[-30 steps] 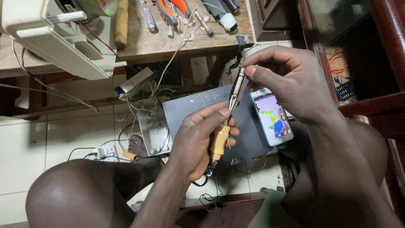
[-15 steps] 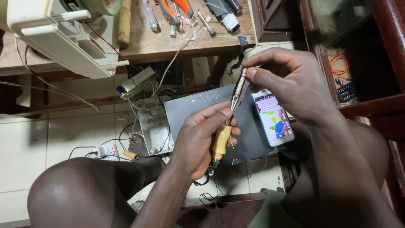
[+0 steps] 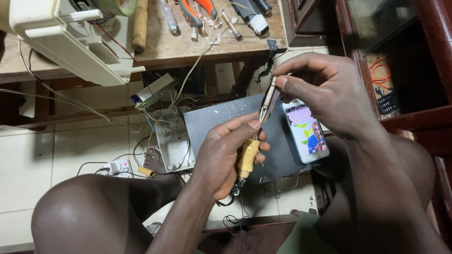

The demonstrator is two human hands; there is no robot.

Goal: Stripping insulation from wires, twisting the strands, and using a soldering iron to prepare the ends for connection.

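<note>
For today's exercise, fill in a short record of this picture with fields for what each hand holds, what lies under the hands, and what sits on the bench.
Left hand: grips the yellow wooden handle of a soldering iron.
Right hand: pinches the iron's thin metal shaft at its upper end.
Below the hands: dark grey flat board; lit smartphone on it.
Bench: worn wooden worktop with orange-handled pliers and a cream plastic housing.

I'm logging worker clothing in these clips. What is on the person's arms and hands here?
Nothing is worn on them. The left hand and right hand are bare, with no gloves, rings, watch or bands visible. Both forearms are uncovered, with no sleeves in view.
</note>
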